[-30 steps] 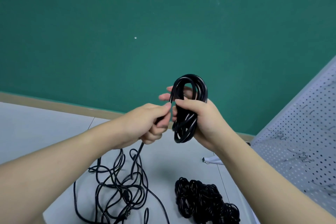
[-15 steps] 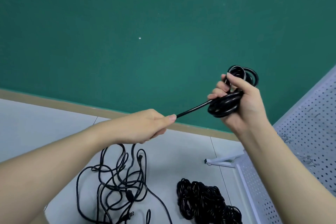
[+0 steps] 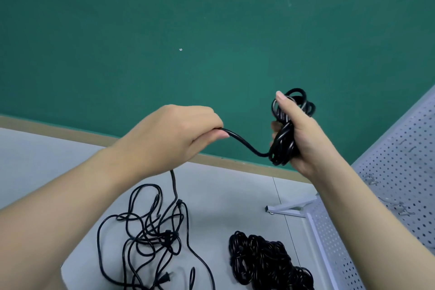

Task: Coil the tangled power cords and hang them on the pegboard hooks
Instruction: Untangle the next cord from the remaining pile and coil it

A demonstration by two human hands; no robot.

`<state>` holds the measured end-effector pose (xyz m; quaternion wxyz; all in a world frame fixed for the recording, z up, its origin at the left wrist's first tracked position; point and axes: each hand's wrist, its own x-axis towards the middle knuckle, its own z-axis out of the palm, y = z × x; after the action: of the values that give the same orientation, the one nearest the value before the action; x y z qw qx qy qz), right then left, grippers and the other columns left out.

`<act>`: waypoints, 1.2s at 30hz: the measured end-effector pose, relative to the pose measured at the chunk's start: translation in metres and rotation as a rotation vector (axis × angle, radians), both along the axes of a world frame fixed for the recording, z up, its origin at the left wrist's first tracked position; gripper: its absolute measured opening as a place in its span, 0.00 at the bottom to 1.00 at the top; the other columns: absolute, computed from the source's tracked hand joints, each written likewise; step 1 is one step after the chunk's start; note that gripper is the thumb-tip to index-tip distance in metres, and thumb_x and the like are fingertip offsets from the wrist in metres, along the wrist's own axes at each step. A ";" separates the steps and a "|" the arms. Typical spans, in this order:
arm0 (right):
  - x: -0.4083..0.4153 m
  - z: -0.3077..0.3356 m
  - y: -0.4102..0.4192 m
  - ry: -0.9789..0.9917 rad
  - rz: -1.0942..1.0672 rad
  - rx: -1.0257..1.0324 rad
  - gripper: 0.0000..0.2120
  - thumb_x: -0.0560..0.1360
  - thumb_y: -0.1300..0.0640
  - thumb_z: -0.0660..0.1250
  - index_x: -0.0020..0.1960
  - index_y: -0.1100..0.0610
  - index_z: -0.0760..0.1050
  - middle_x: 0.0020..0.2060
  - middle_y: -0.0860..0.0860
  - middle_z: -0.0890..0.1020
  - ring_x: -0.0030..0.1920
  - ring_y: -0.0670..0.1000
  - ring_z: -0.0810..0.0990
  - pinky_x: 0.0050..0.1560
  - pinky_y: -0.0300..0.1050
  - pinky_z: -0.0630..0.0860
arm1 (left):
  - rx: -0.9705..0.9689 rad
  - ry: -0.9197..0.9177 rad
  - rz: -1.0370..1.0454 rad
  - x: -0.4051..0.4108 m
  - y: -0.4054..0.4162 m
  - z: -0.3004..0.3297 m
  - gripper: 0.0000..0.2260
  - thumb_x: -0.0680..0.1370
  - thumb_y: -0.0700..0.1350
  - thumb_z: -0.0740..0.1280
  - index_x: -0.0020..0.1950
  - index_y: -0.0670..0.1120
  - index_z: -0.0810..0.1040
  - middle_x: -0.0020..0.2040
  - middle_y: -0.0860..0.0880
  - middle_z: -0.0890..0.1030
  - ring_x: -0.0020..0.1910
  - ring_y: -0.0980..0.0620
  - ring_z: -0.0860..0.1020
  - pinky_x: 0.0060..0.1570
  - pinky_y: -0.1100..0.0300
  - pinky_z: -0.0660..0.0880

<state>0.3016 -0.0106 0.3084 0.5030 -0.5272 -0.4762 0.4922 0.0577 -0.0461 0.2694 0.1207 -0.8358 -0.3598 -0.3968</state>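
Fingers (image 3: 282, 103) grip coil (image 3: 286, 139); tangle (image 3: 153, 226) on gray floor (image 3: 235, 195).

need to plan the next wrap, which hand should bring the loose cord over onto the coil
Left. The left hand already grips the loose cord leading to the coil; the right hand is full holding it.

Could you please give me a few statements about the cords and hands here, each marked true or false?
1. The right hand grips a coil of black cord. True.
2. The left hand is empty. False: it holds the cord strand leading to the coil.
3. A loose tangle of cord lies on the floor. True.
4. The coil already hangs on the pegboard. False: it is in the right hand.
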 end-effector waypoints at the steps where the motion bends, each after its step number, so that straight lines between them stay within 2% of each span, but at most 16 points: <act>1: -0.003 -0.001 -0.003 -0.033 0.053 -0.012 0.19 0.64 0.35 0.75 0.46 0.47 0.79 0.37 0.41 0.79 0.38 0.44 0.76 0.44 0.43 0.70 | 0.012 -0.027 -0.025 0.003 -0.002 0.000 0.14 0.85 0.50 0.61 0.47 0.44 0.80 0.39 0.58 0.67 0.36 0.56 0.64 0.36 0.64 0.64; 4: -0.015 -0.006 -0.013 -0.114 0.242 -0.026 0.20 0.69 0.32 0.74 0.44 0.47 0.75 0.33 0.38 0.78 0.32 0.39 0.76 0.37 0.37 0.70 | -0.041 -0.139 -0.094 0.011 -0.005 -0.001 0.13 0.85 0.49 0.62 0.47 0.43 0.81 0.37 0.57 0.69 0.36 0.57 0.64 0.38 0.68 0.64; 6: -0.024 -0.009 -0.022 -0.155 0.388 -0.015 0.21 0.72 0.32 0.72 0.43 0.49 0.73 0.32 0.39 0.76 0.32 0.38 0.75 0.35 0.32 0.72 | -0.102 -0.198 -0.127 0.015 -0.005 -0.001 0.13 0.84 0.50 0.64 0.46 0.44 0.81 0.35 0.55 0.71 0.34 0.57 0.66 0.38 0.69 0.64; 9: -0.035 -0.011 -0.034 -0.179 0.594 -0.057 0.22 0.70 0.32 0.71 0.47 0.51 0.77 0.34 0.43 0.74 0.32 0.41 0.72 0.37 0.35 0.69 | -0.211 -0.288 -0.131 0.017 -0.003 -0.004 0.14 0.80 0.55 0.66 0.42 0.47 0.81 0.32 0.56 0.74 0.33 0.57 0.70 0.35 0.65 0.66; 11: -0.039 -0.011 -0.039 -0.216 0.707 -0.094 0.21 0.68 0.40 0.74 0.52 0.52 0.75 0.35 0.46 0.69 0.33 0.44 0.67 0.38 0.41 0.66 | -0.316 -0.396 -0.069 0.017 -0.002 -0.006 0.18 0.74 0.63 0.68 0.37 0.49 0.74 0.30 0.53 0.73 0.30 0.56 0.68 0.31 0.60 0.64; 14: -0.042 -0.014 -0.042 -0.268 0.784 -0.142 0.10 0.68 0.58 0.72 0.47 0.54 0.73 0.33 0.48 0.69 0.33 0.47 0.68 0.38 0.44 0.69 | -0.454 -0.518 0.025 0.016 -0.001 -0.007 0.30 0.62 0.74 0.73 0.36 0.50 0.65 0.31 0.47 0.71 0.29 0.55 0.63 0.30 0.52 0.64; 16: -0.041 -0.017 -0.042 -0.233 0.779 -0.248 0.15 0.64 0.63 0.66 0.51 0.57 0.74 0.36 0.53 0.70 0.33 0.48 0.71 0.37 0.44 0.72 | -0.500 -0.518 0.062 0.017 -0.003 -0.007 0.33 0.59 0.77 0.72 0.37 0.51 0.64 0.28 0.50 0.68 0.29 0.53 0.62 0.31 0.46 0.66; 18: -0.040 -0.020 -0.040 -0.140 0.830 -0.358 0.23 0.60 0.66 0.62 0.55 0.58 0.72 0.38 0.54 0.68 0.32 0.49 0.67 0.37 0.44 0.69 | -0.542 -0.502 0.032 0.018 -0.005 -0.005 0.31 0.61 0.75 0.74 0.39 0.52 0.65 0.28 0.55 0.67 0.29 0.54 0.62 0.30 0.51 0.65; 21: -0.038 -0.020 -0.038 -0.039 0.997 -0.473 0.29 0.55 0.64 0.61 0.57 0.59 0.67 0.37 0.53 0.67 0.35 0.50 0.61 0.38 0.44 0.68 | -0.725 -0.500 -0.126 0.015 -0.005 -0.001 0.28 0.64 0.70 0.76 0.42 0.49 0.69 0.29 0.52 0.67 0.29 0.53 0.62 0.31 0.57 0.63; 23: -0.039 -0.020 -0.040 0.019 1.105 -0.554 0.26 0.57 0.64 0.60 0.56 0.59 0.65 0.38 0.52 0.67 0.35 0.49 0.62 0.39 0.42 0.69 | -0.851 -0.497 -0.239 0.010 -0.005 0.000 0.27 0.66 0.68 0.75 0.41 0.48 0.70 0.28 0.50 0.66 0.29 0.50 0.60 0.29 0.59 0.60; 27: -0.049 -0.024 -0.047 0.058 1.235 -0.643 0.18 0.62 0.66 0.55 0.51 0.57 0.68 0.37 0.51 0.66 0.33 0.46 0.65 0.38 0.40 0.71 | -0.944 -0.524 -0.298 0.002 -0.005 0.001 0.26 0.67 0.67 0.73 0.38 0.45 0.72 0.28 0.46 0.65 0.28 0.50 0.57 0.26 0.63 0.56; 30: -0.057 -0.026 -0.052 0.026 1.298 -0.637 0.18 0.63 0.66 0.55 0.53 0.59 0.68 0.38 0.51 0.64 0.33 0.47 0.60 0.38 0.40 0.71 | -0.964 -0.522 -0.278 0.000 -0.003 0.001 0.26 0.66 0.67 0.73 0.38 0.44 0.73 0.28 0.47 0.66 0.28 0.51 0.58 0.27 0.62 0.56; 32: -0.061 -0.025 -0.053 0.068 1.300 -0.610 0.18 0.62 0.65 0.55 0.51 0.60 0.69 0.38 0.51 0.64 0.35 0.50 0.57 0.38 0.40 0.71 | -0.941 -0.541 -0.242 0.001 -0.003 0.003 0.27 0.69 0.70 0.68 0.36 0.45 0.72 0.29 0.49 0.65 0.29 0.51 0.60 0.28 0.61 0.58; 34: -0.062 -0.021 -0.051 0.163 1.260 -0.563 0.20 0.61 0.65 0.55 0.52 0.58 0.71 0.38 0.51 0.64 0.36 0.51 0.56 0.39 0.41 0.71 | -0.957 -0.597 -0.205 0.003 -0.002 0.004 0.32 0.76 0.72 0.61 0.37 0.41 0.70 0.30 0.47 0.66 0.28 0.50 0.62 0.27 0.61 0.62; 36: -0.058 -0.016 -0.046 0.263 1.179 -0.497 0.24 0.59 0.65 0.56 0.55 0.59 0.69 0.37 0.51 0.65 0.36 0.50 0.57 0.39 0.42 0.70 | -1.013 -0.696 -0.158 0.006 -0.001 0.002 0.30 0.83 0.66 0.55 0.34 0.41 0.68 0.26 0.48 0.67 0.24 0.50 0.64 0.25 0.65 0.65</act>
<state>0.2434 -0.0565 0.2924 0.0660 -0.2136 -0.4921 0.8413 0.0639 -0.0466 0.2711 -0.4453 -0.6350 -0.4588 -0.4336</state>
